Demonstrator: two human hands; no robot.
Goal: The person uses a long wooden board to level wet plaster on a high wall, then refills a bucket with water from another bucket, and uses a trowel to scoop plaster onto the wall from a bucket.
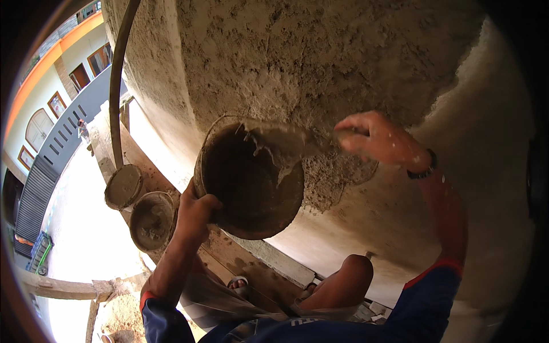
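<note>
My left hand (197, 214) grips the near-left rim of a dark, mortar-crusted bucket (251, 220), thumb over the edge. The bucket is tilted so that its mouth faces me, and wet grey mortar clings inside its upper right. Just right of it, my right hand (374, 137) is closed round the handle of what looks like a trowel (306, 143). Its blade is smeared by motion and coated with mortar, reaching over the bucket's mouth. Behind both hands rises a wall (320, 63) with rough, fresh plaster above and a smoother pale surface to the lower right.
Two smaller mortar-caked buckets (153, 222) stand on a wooden plank (223, 251) at left. A curved pole (117, 86) rises behind them. My sandaled feet (239, 284) rest on the planks. A wooden beam (63, 288) crosses lower left; a person (84, 130) is far below.
</note>
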